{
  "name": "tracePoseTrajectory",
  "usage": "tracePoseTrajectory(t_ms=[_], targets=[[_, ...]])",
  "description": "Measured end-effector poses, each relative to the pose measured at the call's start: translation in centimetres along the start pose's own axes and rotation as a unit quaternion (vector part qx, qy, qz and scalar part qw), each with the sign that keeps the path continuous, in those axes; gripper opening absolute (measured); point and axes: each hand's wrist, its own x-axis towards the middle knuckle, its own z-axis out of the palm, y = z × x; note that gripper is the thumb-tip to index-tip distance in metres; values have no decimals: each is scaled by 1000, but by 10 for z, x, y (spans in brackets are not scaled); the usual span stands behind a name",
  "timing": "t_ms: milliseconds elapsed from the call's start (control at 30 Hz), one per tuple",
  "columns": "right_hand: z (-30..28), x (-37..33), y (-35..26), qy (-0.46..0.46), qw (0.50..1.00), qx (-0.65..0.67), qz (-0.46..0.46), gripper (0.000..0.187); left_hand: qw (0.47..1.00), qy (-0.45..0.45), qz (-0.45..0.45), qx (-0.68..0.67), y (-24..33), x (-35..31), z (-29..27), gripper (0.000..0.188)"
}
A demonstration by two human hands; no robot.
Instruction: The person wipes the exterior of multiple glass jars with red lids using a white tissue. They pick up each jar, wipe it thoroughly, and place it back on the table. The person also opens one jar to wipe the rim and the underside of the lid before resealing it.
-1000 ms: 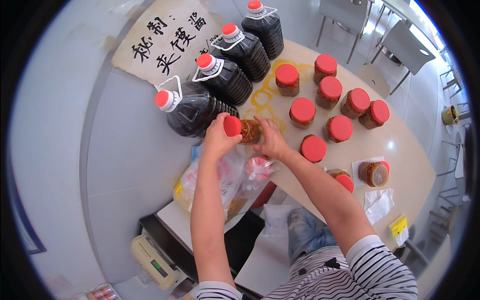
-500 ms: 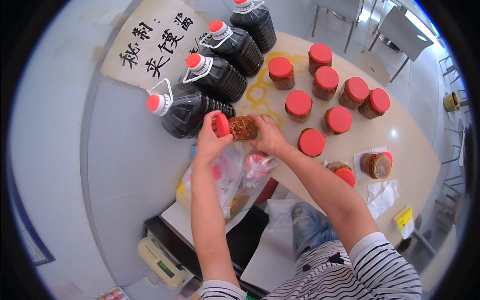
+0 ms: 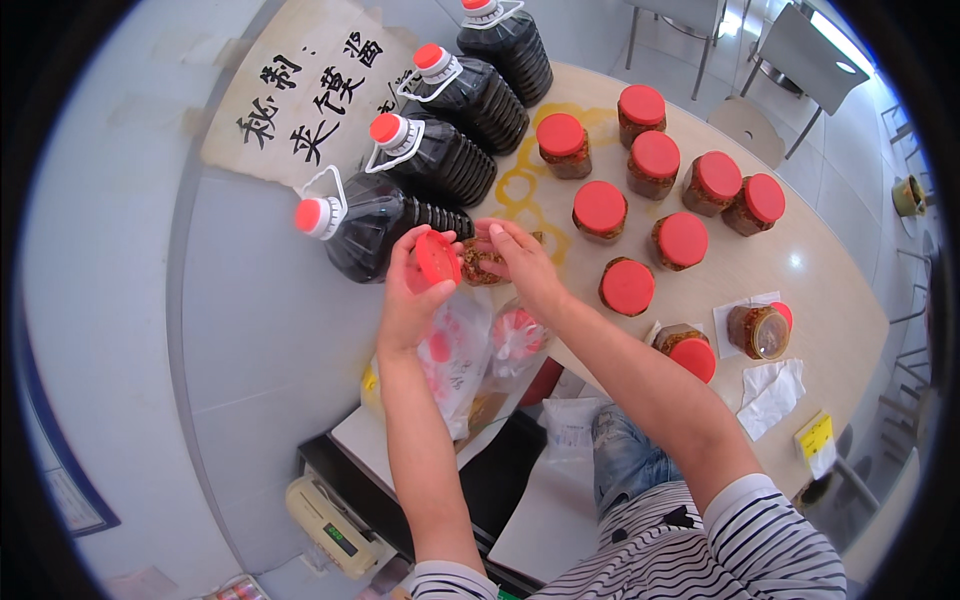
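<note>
My left hand [image 3: 408, 300] is closed on a red jar lid [image 3: 438, 258], its broad round face tilted into view. Close by on the right is a glass jar of reddish-brown chunky sauce [image 3: 482, 264], partly covered by my right hand [image 3: 522, 268]. That hand's fingers are stretched out in front of the jar; whether they touch it is hard to see. Just beneath the hands, a clear plastic bag [image 3: 518, 335] wraps something red. A white printed plastic bag [image 3: 452, 365] lies beside it.
Dark-filled jugs with red caps [image 3: 362, 225] line the wall at left. Several red-lidded sauce jars [image 3: 600, 208] stand across the table [image 3: 820, 270]. At right are an upturned jar [image 3: 765, 332], a white tissue [image 3: 772, 392] and a yellow packet [image 3: 816, 440]. A scale [image 3: 335, 525] sits below.
The red lid in my left hand has turned so its round face shows. My right hand has shifted from the jar's far end to in front of it, fingers extending.
</note>
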Motion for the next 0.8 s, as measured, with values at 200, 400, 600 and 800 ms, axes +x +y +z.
tracePoseTrajectory(t_ms=[200,400,600,800], targets=[[3,11,-3,82,995,51,-12,37,908,113,15,402,10,10,25,77],[-21,8,0,126,991,39,-14,23,775,91,-8,626,-44,17,24,76],[-37,0,2,125,992,16,-11,22,803,137,52,578,-53,20,26,76],[-39,-3,1,117,993,-17,-6,23,788,109,24,605,-42,19,21,74]])
